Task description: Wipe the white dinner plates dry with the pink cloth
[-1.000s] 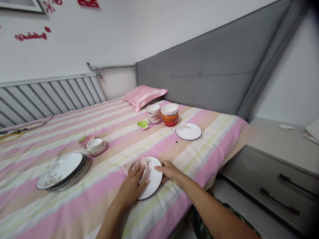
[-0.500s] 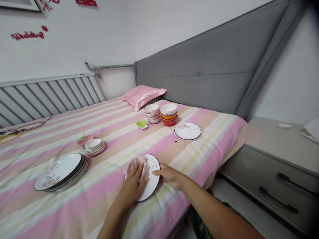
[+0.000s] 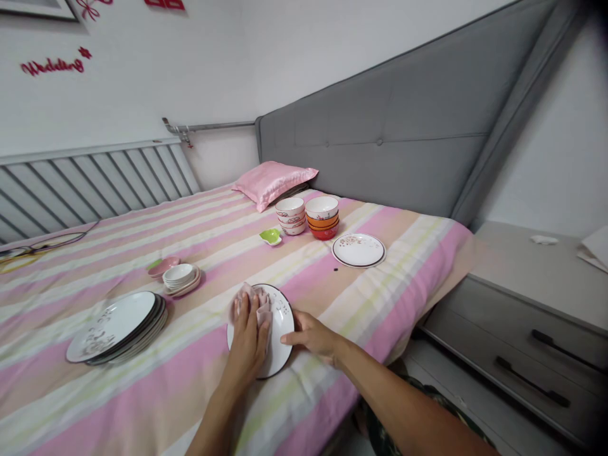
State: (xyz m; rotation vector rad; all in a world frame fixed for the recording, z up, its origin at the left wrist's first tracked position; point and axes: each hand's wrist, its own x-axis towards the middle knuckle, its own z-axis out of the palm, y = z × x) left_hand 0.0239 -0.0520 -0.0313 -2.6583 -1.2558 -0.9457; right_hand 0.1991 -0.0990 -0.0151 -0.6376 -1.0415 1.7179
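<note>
R hand (image 3: 311,335) gripped the plate (image 3: 276,326) by its R rim, thumb on top; L hand (image 3: 247,335) held a bunched cloth (image 3: 264,309) against its L side. Plate (round, no long axis) sat betw. both, on/just above striped bedspread (image 3: 199,354).

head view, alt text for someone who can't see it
A left hand spreads over a crumpled pale pink cloth on a round white dark-rimmed plate, its edge held by the right hand. Stacked white plates and stacked round bowls stand on the striped pink bedspread.
</note>
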